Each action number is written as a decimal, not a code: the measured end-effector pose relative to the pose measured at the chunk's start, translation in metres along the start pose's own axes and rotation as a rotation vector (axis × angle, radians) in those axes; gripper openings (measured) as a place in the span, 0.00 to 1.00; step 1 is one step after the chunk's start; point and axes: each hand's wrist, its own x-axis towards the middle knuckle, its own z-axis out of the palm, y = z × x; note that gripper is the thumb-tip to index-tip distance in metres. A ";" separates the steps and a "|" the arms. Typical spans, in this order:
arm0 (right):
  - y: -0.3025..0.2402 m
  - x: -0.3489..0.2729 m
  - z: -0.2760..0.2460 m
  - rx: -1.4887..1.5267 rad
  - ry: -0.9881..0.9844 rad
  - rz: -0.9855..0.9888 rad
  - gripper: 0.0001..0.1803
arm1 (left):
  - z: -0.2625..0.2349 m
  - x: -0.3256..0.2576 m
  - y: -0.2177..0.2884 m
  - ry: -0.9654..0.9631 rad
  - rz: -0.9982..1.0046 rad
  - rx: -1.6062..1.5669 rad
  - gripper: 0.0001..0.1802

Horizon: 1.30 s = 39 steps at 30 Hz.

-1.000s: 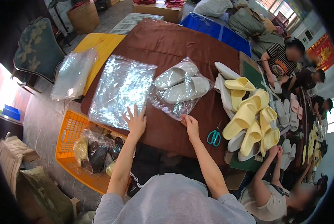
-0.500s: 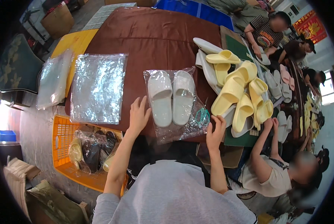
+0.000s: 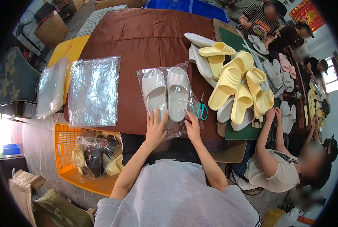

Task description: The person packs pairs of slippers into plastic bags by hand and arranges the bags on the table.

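Observation:
A pair of light grey slippers (image 3: 178, 92) lies side by side inside a clear plastic bag (image 3: 141, 79) on the brown cloth. My left hand (image 3: 156, 128) rests with fingers spread over the heel end of the left slipper. By the right slipper's heel, my right hand (image 3: 192, 127) touches the bag with fingers apart; the lower part of the bag crumples between my hands. Teal-handled scissors (image 3: 202, 110) lie just right of the bag, their handles now uncovered. Further right is a pile of pale yellow slippers (image 3: 229, 81) with several grey ones beneath.
Flat clear bags (image 3: 94, 90) are stacked on the left of the brown-covered table (image 3: 138, 34), with another stack (image 3: 52, 89) beyond. An orange crate (image 3: 65, 151) below holds bagged slippers. Co-workers sit along the right, one in a cream top (image 3: 269, 178), near more slippers.
Both hands have moved inward onto the bagged slippers, which now lie slightly higher in view. The bag no longer covers the scissors.

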 end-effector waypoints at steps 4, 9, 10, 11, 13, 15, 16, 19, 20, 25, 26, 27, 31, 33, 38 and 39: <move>0.014 0.014 0.014 -0.063 0.056 -0.010 0.29 | 0.012 -0.004 -0.011 0.090 -0.023 -0.040 0.37; 0.010 0.019 0.017 -0.178 -0.228 -0.169 0.35 | 0.012 -0.008 -0.028 0.242 -0.208 -0.425 0.24; 0.005 0.020 0.015 -0.179 -0.227 -0.172 0.35 | 0.009 -0.010 -0.029 0.257 -0.219 -0.492 0.24; 0.001 0.022 0.012 -0.057 -0.269 -0.131 0.34 | 0.007 -0.013 -0.026 0.259 -0.217 -0.492 0.24; -0.015 0.023 0.007 0.227 -0.294 -0.032 0.33 | 0.001 -0.023 -0.019 0.275 -0.235 -0.625 0.25; 0.007 0.028 0.006 0.101 -0.085 -0.110 0.31 | -0.008 -0.026 0.004 0.232 -0.248 -0.652 0.26; -0.007 0.025 0.018 0.592 -0.035 0.145 0.31 | -0.014 -0.032 0.011 0.225 -0.268 -0.663 0.26; -0.023 0.015 0.031 0.557 0.012 0.322 0.48 | -0.022 -0.033 0.030 0.202 -0.203 -0.680 0.27; -0.040 0.010 0.034 0.602 -0.053 0.334 0.53 | -0.023 -0.032 0.032 0.186 -0.168 -0.553 0.28; -0.018 0.013 0.033 0.547 0.006 0.013 0.60 | -0.035 -0.029 0.055 0.027 -0.036 -0.476 0.30; -0.018 0.015 0.031 0.427 -0.020 0.012 0.59 | -0.035 -0.031 0.056 -0.009 -0.022 -0.508 0.30; -0.017 0.017 0.027 0.308 -0.046 0.011 0.58 | -0.034 -0.032 0.055 -0.036 0.064 -0.370 0.31; -0.010 0.015 0.016 0.199 0.024 -0.188 0.52 | -0.062 -0.027 0.048 -0.062 -0.024 -0.634 0.25; -0.016 0.011 0.001 0.177 0.020 -0.102 0.48 | -0.070 -0.020 0.022 0.189 -0.149 -0.576 0.17; -0.011 0.002 -0.021 0.267 -0.105 0.126 0.30 | -0.071 -0.002 -0.081 0.451 -0.297 -0.129 0.20; -0.008 0.003 -0.022 0.236 -0.078 0.110 0.29 | -0.068 0.002 -0.095 0.426 -0.358 -0.153 0.21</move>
